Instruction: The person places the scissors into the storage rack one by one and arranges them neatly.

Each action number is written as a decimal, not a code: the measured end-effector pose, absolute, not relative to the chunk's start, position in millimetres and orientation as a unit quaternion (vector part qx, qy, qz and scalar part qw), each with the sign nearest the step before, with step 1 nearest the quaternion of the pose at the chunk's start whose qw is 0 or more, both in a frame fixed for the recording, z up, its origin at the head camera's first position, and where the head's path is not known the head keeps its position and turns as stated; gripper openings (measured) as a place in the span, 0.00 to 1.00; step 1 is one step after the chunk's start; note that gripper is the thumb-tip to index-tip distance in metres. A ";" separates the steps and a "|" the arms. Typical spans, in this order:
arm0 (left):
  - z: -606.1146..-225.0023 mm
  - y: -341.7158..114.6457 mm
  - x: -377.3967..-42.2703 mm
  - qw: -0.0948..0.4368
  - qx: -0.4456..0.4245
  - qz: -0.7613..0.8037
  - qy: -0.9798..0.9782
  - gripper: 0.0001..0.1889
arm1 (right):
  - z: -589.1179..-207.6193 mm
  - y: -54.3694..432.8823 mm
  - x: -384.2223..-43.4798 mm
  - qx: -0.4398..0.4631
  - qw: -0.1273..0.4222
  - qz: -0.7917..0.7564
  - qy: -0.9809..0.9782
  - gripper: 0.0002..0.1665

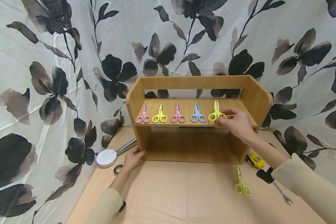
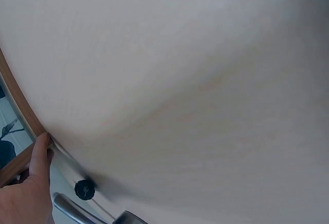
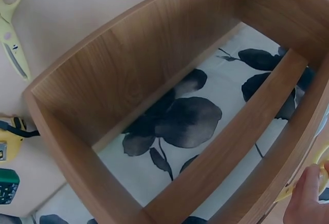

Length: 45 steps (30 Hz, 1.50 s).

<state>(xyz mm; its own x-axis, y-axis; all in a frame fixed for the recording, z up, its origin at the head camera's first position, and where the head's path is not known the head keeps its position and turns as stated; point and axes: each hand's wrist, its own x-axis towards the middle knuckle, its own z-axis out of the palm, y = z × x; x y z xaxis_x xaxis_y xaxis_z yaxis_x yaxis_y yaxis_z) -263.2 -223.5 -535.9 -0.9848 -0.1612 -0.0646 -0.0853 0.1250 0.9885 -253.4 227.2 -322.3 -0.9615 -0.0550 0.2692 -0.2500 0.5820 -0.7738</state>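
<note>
A two-tier wooden shelf (image 1: pixel 190 145) stands on the table. Along its upper board, blades up, is a row of scissors: pink scissors (image 1: pixel 142 115) at the left end, yellow scissors (image 1: pixel 160 114), more pink scissors (image 1: pixel 178 114), blue scissors (image 1: pixel 198 114) and, at the right end, yellow scissors (image 1: pixel 216 110). My right hand (image 1: pixel 238 124) pinches a handle loop of these rightmost scissors, partly covering it. With my left hand (image 1: pixel 133 158) I hold the shelf's lower left front corner. One more pair of yellow scissors (image 1: pixel 241 183) lies on the table in front, right of centre.
Left of the shelf lie a silver shower head (image 1: pixel 106 158) and a black ring (image 1: pixel 118 169). At the right are a yellow tape measure (image 1: pixel 255 160) and a wrench (image 1: pixel 281 193), near my right forearm. A flowered curtain (image 1: pixel 81 62) hangs behind the table (image 1: pixel 168 193).
</note>
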 end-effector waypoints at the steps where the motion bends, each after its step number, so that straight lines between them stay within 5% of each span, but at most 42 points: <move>1: -535.8 -223.4 -263.2 0.029 0.081 -0.656 -0.750 0.29 | -321.3 226.4 -255.9 0.085 0.106 0.448 -0.883 0.29; 21: -532.2 -223.9 -261.5 0.020 0.074 -0.662 -0.745 0.31 | -299.1 223.9 -282.9 0.104 0.022 0.364 -0.925 0.29; 29: -535.7 -226.0 -260.2 0.019 0.071 -0.660 -0.748 0.31 | -287.0 220.8 -284.9 0.154 0.033 0.292 -0.943 0.20; 45: -538.5 -227.9 -262.5 0.013 0.069 -0.663 -0.745 0.32 | -283.1 217.4 -281.9 0.162 0.034 0.220 -0.962 0.27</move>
